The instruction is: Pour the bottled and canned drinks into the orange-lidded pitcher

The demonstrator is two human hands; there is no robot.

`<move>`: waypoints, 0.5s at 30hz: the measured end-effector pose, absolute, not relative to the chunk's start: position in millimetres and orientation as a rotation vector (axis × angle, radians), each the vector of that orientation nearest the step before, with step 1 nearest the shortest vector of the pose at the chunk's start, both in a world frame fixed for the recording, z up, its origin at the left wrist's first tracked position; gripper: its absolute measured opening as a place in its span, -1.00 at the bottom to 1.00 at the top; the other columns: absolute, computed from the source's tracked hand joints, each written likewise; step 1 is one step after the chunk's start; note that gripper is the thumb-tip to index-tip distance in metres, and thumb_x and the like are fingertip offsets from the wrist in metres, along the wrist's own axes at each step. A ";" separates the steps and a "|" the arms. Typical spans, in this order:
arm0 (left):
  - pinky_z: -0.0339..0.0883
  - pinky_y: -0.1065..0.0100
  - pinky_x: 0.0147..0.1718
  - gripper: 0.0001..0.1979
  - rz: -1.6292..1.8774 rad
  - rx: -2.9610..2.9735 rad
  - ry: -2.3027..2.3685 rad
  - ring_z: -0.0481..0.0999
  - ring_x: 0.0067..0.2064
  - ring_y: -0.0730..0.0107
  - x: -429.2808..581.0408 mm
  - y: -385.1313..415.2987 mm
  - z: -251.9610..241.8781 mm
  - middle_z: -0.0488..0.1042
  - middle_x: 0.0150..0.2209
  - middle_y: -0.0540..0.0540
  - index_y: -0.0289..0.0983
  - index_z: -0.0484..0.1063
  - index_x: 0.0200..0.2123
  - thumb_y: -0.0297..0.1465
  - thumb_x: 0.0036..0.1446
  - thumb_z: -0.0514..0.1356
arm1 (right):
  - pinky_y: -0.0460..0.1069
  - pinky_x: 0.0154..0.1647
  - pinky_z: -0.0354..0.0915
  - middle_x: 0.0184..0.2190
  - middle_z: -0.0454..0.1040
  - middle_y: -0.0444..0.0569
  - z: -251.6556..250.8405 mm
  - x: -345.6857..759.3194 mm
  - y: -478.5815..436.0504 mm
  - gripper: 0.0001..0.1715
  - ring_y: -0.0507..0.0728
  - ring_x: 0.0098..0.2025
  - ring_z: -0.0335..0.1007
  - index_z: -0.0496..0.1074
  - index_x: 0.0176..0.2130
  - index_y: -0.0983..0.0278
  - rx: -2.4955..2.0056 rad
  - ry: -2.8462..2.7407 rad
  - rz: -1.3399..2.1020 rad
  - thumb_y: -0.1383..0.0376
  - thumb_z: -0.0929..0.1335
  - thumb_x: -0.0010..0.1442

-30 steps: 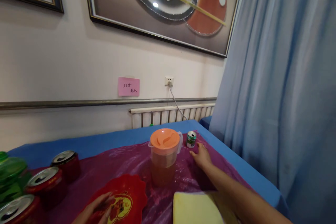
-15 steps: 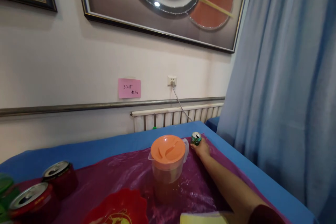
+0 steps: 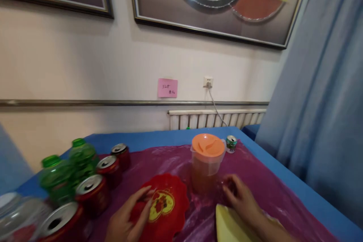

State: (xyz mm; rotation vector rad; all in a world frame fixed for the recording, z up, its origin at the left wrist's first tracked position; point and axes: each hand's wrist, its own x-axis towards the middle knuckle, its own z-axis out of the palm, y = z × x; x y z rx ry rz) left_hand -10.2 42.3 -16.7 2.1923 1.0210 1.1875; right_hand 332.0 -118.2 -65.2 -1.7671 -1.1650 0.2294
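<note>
My left hand (image 3: 129,215) is over the left side of a red scalloped dish (image 3: 181,206) with a yellow print, thumb and fingers apart and nothing between them. My right hand (image 3: 245,202) is above a folded yellow cloth (image 3: 231,223), its fingers loosely bent and apart, with nothing in them. Just left of its fingertips stands a clear plastic pitcher (image 3: 205,177) with an orange lid (image 3: 208,145) and amber liquid inside. Behind the pitcher's handle, a small green can (image 3: 231,144) stands upright, untouched.
At the left stand several opened red cans (image 3: 93,198), green plastic bottles (image 3: 58,181) and a clear bottle (image 3: 21,215). Purple plastic sheeting (image 3: 159,160) covers much of the blue table (image 3: 159,138). A wall with a radiator (image 3: 195,121) lies behind, a blue curtain (image 3: 320,102) to the right.
My right hand has let go of the green can and drawn back toward me. My left hand has come into view over the red dish. The view has swung left.
</note>
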 end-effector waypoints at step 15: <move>0.53 0.22 -0.12 -0.69 1.289 1.930 0.963 0.65 -0.20 0.26 0.0 11.3 34.4 0.66 -0.19 -0.16 -0.28 0.48 -0.08 -0.30 0.12 0.20 | -0.01 -0.35 0.21 -0.45 0.51 -0.08 -91.7 261.2 -172.9 -0.71 0.15 -0.41 0.43 0.36 -0.38 0.18 -1.935 -1.472 0.353 0.13 0.21 0.29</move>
